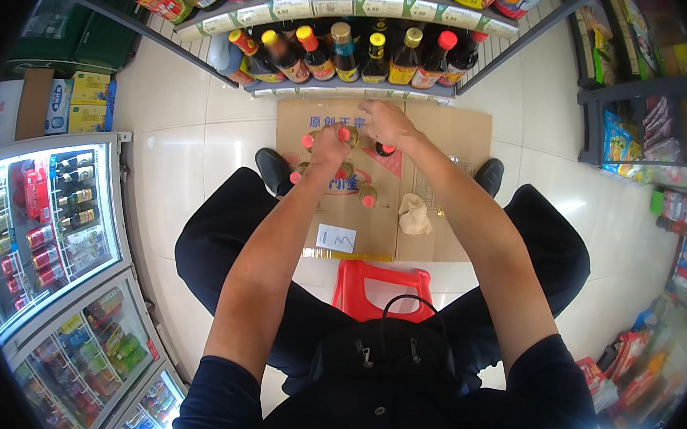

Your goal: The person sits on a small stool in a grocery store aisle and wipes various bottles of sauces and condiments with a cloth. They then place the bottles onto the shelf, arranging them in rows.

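Note:
My left hand (331, 148) is closed around the neck of a red-capped clear bottle (350, 136); the fingertips are partly hidden. Close to its left side stands another red-capped bottle (308, 141). Below it are two more, a bottle (298, 174) and a bottle (345, 170), partly covered by my wrist and forearm. A separate red-capped bottle (368, 196) stands nearer me. My right hand (386, 124) is held out near the shelf's lower edge with its fingers apart. Just below that hand stands a dark bottle with a red cap (384, 149).
The bottles stand on flattened cardboard (460, 235), with a crumpled cloth (414, 214) and a paper slip (336, 238). Ahead, a shelf (358, 89) holds several sauce bottles (372, 58). A red plastic stool (349, 280) is beneath me. Glass-door fridges (124, 232) line the left.

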The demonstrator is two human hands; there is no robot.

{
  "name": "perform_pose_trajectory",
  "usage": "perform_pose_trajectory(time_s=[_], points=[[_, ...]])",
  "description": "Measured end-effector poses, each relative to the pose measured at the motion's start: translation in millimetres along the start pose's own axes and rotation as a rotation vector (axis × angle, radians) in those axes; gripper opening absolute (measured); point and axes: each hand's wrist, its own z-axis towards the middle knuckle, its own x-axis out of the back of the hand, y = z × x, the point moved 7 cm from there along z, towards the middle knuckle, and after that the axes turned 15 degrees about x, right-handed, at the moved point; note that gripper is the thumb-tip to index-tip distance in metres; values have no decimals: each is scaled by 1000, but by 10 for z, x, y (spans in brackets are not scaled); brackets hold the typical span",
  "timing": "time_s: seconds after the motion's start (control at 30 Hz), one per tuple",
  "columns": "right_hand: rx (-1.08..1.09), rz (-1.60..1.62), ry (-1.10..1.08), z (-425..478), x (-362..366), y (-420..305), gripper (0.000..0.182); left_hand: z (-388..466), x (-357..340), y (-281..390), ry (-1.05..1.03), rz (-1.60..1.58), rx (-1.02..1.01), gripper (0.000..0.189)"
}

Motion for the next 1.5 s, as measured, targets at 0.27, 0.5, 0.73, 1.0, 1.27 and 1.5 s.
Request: perform_pose_trajectory(time_s=[0.27,0.5,0.73,1.0,1.27,1.5], points=[[64,120,146,-114,749,-393,46,-151,301,311,32,104,38,71],[190,108,464,370,2384,-1286,41,-503,1250,1272,-167,-225,-267,57],[374,-794,709,1512,3450,-1187,48,-860,1548,1681,-321,-402,-319,49],[310,-918,752,2046,3942,-1001,44,-937,1771,1744,-221,-289,-349,46],[338,-1029,705,2004,3835,-1069,44,-887,1821,1658,-165,-239,-366,45],[453,-578,926,1268,3328,-1530,37,-924,1847,1669,-167,-265,-328,44]])
